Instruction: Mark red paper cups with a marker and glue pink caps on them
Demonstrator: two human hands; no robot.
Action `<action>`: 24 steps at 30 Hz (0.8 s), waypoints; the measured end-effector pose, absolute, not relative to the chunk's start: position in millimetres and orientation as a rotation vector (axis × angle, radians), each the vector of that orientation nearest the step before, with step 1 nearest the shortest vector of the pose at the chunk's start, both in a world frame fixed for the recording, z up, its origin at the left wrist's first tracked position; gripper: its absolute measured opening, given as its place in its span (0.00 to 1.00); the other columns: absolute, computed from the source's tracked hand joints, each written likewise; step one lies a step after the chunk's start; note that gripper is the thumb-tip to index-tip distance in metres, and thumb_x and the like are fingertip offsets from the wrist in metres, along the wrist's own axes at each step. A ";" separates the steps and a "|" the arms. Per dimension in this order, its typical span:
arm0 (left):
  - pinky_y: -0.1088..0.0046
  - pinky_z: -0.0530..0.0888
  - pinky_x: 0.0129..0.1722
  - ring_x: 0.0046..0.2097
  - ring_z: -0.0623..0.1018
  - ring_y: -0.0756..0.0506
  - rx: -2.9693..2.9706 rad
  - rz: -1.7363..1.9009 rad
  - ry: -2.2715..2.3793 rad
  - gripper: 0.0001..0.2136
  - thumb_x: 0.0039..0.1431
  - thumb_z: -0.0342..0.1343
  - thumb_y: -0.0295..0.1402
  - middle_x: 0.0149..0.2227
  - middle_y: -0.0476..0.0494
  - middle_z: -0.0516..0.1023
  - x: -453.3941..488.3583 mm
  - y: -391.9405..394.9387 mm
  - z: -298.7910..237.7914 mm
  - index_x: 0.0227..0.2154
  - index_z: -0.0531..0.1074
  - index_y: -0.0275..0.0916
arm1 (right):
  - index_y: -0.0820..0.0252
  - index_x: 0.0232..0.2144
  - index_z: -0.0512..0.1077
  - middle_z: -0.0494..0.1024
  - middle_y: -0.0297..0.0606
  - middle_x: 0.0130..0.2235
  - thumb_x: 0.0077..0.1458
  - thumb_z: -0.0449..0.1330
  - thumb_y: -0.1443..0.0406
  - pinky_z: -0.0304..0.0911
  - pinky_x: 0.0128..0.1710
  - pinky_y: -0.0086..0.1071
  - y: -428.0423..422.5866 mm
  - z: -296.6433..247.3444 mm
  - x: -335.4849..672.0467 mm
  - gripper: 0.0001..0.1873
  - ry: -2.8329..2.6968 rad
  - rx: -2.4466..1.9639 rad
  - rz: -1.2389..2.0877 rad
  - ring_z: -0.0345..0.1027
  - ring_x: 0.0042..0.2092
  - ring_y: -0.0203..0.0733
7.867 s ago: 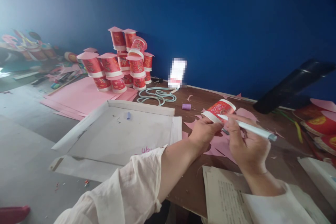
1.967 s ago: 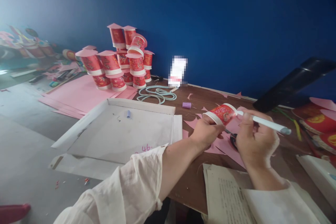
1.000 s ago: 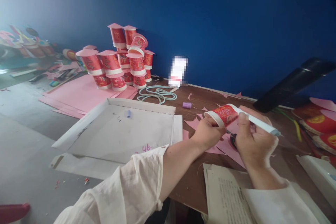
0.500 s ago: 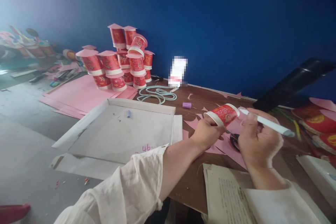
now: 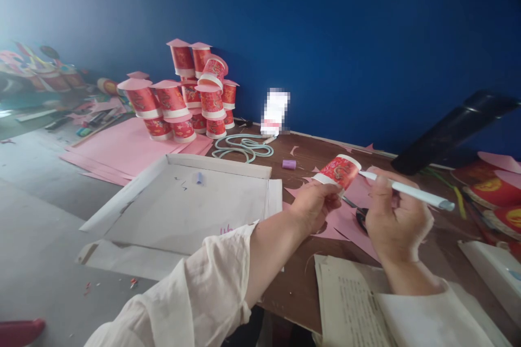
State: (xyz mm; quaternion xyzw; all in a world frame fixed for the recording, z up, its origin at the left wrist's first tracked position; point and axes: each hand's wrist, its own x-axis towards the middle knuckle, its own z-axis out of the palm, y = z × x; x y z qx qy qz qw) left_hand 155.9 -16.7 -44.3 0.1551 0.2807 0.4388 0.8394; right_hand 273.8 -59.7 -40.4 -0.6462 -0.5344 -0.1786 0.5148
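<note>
My left hand (image 5: pixel 315 205) is closed around a red patterned paper cup (image 5: pixel 341 170), which lies tilted on its side above the table. In my right hand (image 5: pixel 399 222) is a white marker pen (image 5: pixel 417 192), its tip at the cup's right-hand rim; whether it touches I cannot tell. Beneath the hands lie pink paper pieces (image 5: pixel 358 241) and dark-handled scissors (image 5: pixel 361 219), partly covered by my right hand. A small purple cap (image 5: pixel 289 165) rests on the brown tabletop beyond my left hand.
Stacked red cups (image 5: pixel 171 98) with pink paper tops stand back left by pink sheets (image 5: pixel 109 143). A shallow white tray (image 5: pixel 217 164) lies left, a coiled cable (image 5: pixel 244 146) behind it. A black bottle (image 5: pixel 448 133) leans against the blue wall. Printed papers (image 5: pixel 345 293) lie in front.
My left hand has shifted the cup slightly left and up and turned it, so more of its printed side shows. The marker has followed left, its tip still at the rim.
</note>
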 end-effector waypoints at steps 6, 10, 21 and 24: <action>0.81 0.67 0.24 0.22 0.66 0.55 0.328 0.931 0.586 0.05 0.50 0.57 0.17 0.22 0.49 0.68 156.2 -16.6 -44.9 0.26 0.71 0.32 | 0.61 0.43 0.78 0.81 0.47 0.42 0.65 0.53 0.55 0.69 0.46 0.44 -58.7 -41.3 276.2 0.19 -1.308 -1.541 -0.425 0.76 0.44 0.48; 0.81 0.67 0.23 0.22 0.66 0.55 0.328 0.929 0.588 0.05 0.50 0.57 0.17 0.21 0.48 0.69 155.9 -17.1 -43.7 0.25 0.71 0.32 | 0.62 0.44 0.78 0.81 0.47 0.42 0.65 0.53 0.55 0.70 0.46 0.44 -57.8 -42.0 278.8 0.20 -1.335 -1.552 -0.462 0.76 0.44 0.48; 0.80 0.67 0.25 0.23 0.66 0.54 0.309 0.925 0.566 0.06 0.51 0.58 0.18 0.21 0.48 0.68 155.5 -16.2 -43.2 0.23 0.70 0.32 | 0.63 0.42 0.78 0.81 0.48 0.43 0.65 0.52 0.56 0.68 0.47 0.44 -58.9 -40.8 277.0 0.20 -1.317 -1.569 -0.454 0.76 0.45 0.49; 0.80 0.67 0.25 0.23 0.66 0.55 0.295 0.922 0.571 0.06 0.51 0.57 0.18 0.21 0.48 0.68 155.2 -16.3 -43.1 0.23 0.70 0.32 | 0.62 0.41 0.78 0.81 0.47 0.42 0.65 0.52 0.56 0.68 0.47 0.45 -59.0 -41.1 277.4 0.19 -1.298 -1.569 -0.453 0.75 0.45 0.49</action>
